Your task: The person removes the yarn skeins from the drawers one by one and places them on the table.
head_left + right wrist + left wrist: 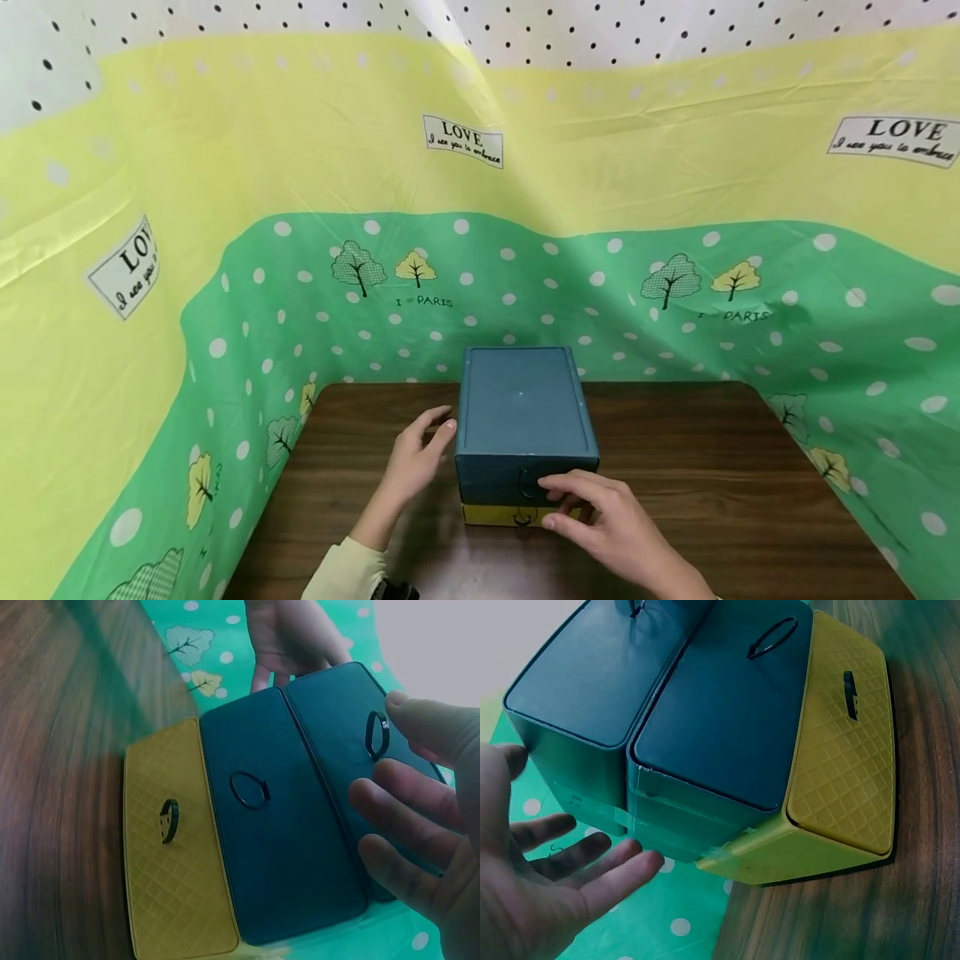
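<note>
A stack of three small drawers stands on the table: a blue top drawer [337, 712], a blue middle drawer [285, 862] and a quilted yellow bottom drawer [176, 900]. Each front carries a thin black loop, the upper loop [368, 739] being closest to my right hand [611, 525]. That hand is held before the fronts, thumb and fingers apart around the upper loop without gripping it. Beside the stack's left side, my left hand [412, 458] has spread, relaxed fingers; whether the fingertips touch the wall is unclear. Nothing is held in it.
The dark wood-grain table [690, 458] carries the stack near its middle. A green, yellow and white patterned cloth [525, 258] hangs behind and along both sides. Clear tape [675, 814] runs along the drawers' side. A black band [393, 590] shows at my left wrist.
</note>
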Demonstrator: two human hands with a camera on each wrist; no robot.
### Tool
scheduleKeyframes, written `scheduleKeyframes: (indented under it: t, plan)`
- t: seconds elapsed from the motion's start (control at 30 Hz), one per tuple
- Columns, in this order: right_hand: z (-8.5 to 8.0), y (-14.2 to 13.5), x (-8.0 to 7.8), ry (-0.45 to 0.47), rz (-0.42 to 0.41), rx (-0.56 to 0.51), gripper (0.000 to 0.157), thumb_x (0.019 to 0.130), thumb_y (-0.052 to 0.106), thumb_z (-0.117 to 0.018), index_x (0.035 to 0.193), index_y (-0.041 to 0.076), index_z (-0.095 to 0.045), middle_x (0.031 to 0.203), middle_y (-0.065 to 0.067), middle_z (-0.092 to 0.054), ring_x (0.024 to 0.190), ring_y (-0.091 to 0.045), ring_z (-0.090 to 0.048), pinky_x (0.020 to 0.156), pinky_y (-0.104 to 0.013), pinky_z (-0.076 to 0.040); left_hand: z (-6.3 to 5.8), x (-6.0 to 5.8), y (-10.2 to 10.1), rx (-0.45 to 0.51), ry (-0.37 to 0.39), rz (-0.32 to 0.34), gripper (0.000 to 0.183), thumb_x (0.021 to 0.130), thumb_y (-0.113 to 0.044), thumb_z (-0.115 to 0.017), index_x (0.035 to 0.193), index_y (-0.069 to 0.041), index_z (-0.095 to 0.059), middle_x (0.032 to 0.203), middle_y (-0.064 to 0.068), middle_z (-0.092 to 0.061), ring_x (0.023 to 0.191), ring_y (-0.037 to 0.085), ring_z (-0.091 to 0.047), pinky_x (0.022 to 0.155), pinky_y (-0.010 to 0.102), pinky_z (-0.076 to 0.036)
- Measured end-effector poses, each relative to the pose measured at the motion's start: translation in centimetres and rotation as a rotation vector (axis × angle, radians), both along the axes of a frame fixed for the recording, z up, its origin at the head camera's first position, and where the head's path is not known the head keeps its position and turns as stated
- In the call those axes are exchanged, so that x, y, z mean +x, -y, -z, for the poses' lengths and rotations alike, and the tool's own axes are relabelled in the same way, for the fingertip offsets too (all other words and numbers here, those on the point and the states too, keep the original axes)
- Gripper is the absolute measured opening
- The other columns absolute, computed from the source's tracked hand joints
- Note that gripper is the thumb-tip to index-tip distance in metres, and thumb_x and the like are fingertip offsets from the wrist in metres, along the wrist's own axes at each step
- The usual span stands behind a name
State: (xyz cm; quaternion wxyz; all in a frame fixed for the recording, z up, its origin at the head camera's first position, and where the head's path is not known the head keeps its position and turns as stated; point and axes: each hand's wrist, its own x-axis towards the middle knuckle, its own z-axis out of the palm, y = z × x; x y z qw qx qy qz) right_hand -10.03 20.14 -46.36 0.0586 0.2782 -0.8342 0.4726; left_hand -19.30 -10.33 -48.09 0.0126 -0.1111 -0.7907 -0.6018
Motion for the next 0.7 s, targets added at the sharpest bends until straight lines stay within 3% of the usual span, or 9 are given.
scheduleKeyframes:
  t: [0.1, 0.33, 0.6, 0.7]
  plan:
    - [0.0, 0.4, -0.1, -0.021, -0.016, -0.004, 0.034, 0.093, 0.026, -0.076, 0.126, 0.018, -0.071, 0.108, 0.002, -0.072, 0.081, -0.002, -0.067, 0.057, -0.025, -0.055, -0.3, -0.1, -0.2, 0.02, 0.01, 0.014, 0.048, 0.105, -0.045, -0.057, 0.144, -0.017, -0.058, 0.137, 0.015, -0.06, 0.116, 0.037, -0.066, 0.083, 0.049, -0.061]
    - [0.2, 1.1, -0.4, -0.022, -0.037, -0.005, 0.033, 0.094, 0.026, -0.076, 0.125, 0.016, -0.072, 0.106, 0.0, -0.073, 0.08, -0.002, -0.067, 0.058, -0.025, -0.055, -0.8, -0.5, -0.9, 0.009, -0.015, 0.009, 0.046, 0.104, -0.039, -0.062, 0.143, -0.014, -0.058, 0.134, 0.013, -0.063, 0.107, 0.026, -0.067, 0.077, 0.032, -0.059]
    - [0.6, 1.8, -0.7, -0.063, -0.058, -0.023, 0.026, 0.095, 0.022, -0.074, 0.12, 0.017, -0.073, 0.106, -0.001, -0.073, 0.082, -0.003, -0.068, 0.058, -0.025, -0.055, -1.3, -0.6, -1.4, -0.06, -0.007, -0.003, 0.053, 0.101, -0.046, -0.063, 0.147, -0.022, -0.052, 0.132, 0.01, -0.065, 0.119, 0.031, -0.063, 0.092, 0.044, -0.055]
    - [0.6, 1.9, -0.7, -0.091, -0.053, -0.02, 0.021, 0.097, 0.02, -0.072, 0.118, 0.022, -0.074, 0.105, 0.0, -0.072, 0.084, -0.003, -0.067, 0.058, -0.024, -0.054, -1.4, -0.7, -1.4, -0.042, 0.012, 0.01, 0.055, 0.1, -0.045, -0.065, 0.148, -0.021, -0.052, 0.131, 0.012, -0.065, 0.117, 0.033, -0.063, 0.087, 0.042, -0.056]
